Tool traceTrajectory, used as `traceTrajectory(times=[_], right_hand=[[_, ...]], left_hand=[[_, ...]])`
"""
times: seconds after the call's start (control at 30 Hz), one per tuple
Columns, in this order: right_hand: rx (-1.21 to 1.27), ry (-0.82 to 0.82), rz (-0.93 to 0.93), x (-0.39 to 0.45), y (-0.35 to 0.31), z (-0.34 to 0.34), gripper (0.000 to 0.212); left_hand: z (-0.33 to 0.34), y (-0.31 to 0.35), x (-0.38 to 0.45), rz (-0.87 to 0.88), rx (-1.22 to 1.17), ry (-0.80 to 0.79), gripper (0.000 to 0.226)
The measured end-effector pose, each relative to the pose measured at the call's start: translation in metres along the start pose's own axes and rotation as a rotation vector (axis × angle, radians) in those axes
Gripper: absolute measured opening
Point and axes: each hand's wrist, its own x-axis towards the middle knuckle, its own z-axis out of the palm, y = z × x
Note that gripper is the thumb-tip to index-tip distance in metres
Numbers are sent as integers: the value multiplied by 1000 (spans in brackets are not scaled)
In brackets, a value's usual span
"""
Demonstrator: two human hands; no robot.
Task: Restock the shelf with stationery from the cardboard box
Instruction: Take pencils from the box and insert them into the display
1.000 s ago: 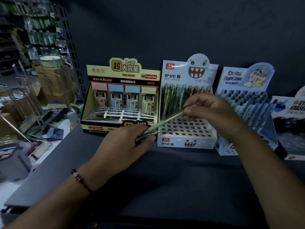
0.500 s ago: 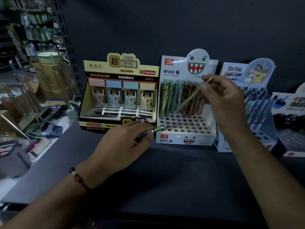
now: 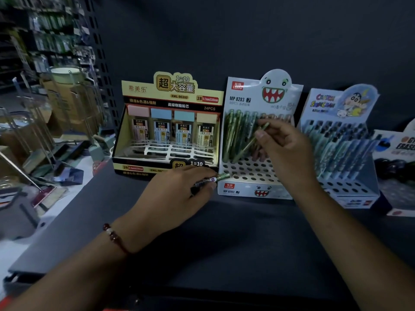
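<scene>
A white pencil display box [image 3: 258, 189] with a monster face stands on the dark shelf [image 3: 224, 239]; green and brown pencils fill its back rows and its front holes are bare. My right hand [image 3: 285, 151] pinches a green pencil [image 3: 252, 140] by its top end, the pencil slanting down toward the holes in the box. My left hand [image 3: 177, 194] rests on the shelf in front of the box and grips a few more pencils [image 3: 213, 179], whose tips poke out to the right.
A yellow lead-refill display box [image 3: 166, 131] stands left of the pencil box. A blue cartoon pen display [image 3: 343, 153] and an eraser display [image 3: 397, 158] stand to the right. Wire racks and cluttered goods [image 3: 45, 122] lie beyond the shelf's left edge.
My right hand drew one green pencil from the bundle in my left hand, carried it up to the monster box and now lowers its tip toward the holes. My left hand stayed put.
</scene>
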Motion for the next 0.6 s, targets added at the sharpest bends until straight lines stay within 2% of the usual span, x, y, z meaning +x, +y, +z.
traceTrajectory(times=[0.33,0.6], right_hand=[[-42,-24,33,17,-7,11,15],[-63,-38,76,13,0,23,16]], left_hand=[[-4,2,0,17,-5,-8,28],[-4,1,0,-7,-28,-14,36]])
